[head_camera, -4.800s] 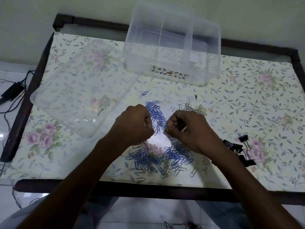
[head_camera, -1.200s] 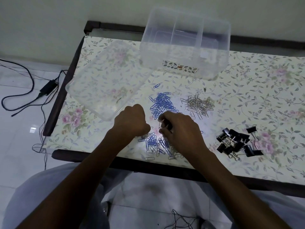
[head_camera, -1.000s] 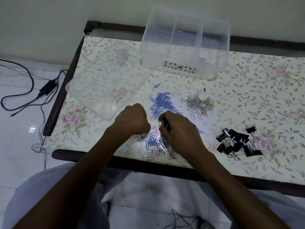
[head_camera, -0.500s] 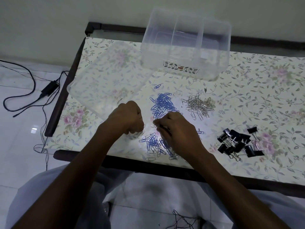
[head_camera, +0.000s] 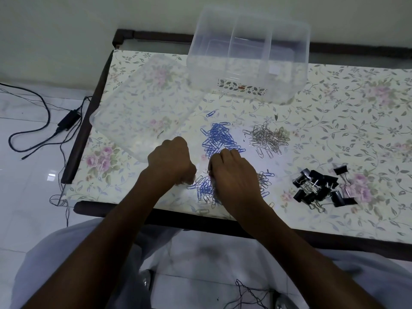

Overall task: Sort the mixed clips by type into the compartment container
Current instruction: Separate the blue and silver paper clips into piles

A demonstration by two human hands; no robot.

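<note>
A mixed pile of blue and silver paper clips (head_camera: 206, 190) lies near the table's front edge. My left hand (head_camera: 170, 161) is curled in a fist, and its fingertips pinch at clips on the pile's left edge. My right hand (head_camera: 234, 175) covers the middle of the pile, fingers curled down into the clips. Beyond my hands lie a blue clip pile (head_camera: 219, 139) and a silver clip pile (head_camera: 267, 138). Black binder clips (head_camera: 321, 188) are heaped at the right. The clear compartment container (head_camera: 247, 85) stands at the back.
The container's clear lid (head_camera: 138, 108) lies at the back left, beside the table's left edge. One stray blue clip (head_camera: 210, 113) lies between lid and container. A floral cloth (head_camera: 356, 121) covers the table. Cables and a power adapter (head_camera: 69, 118) lie on the floor at the left.
Both hands have come back toward me from beside the blue pile and are down on the mixed pile again. That pile is smaller than several seconds ago.
</note>
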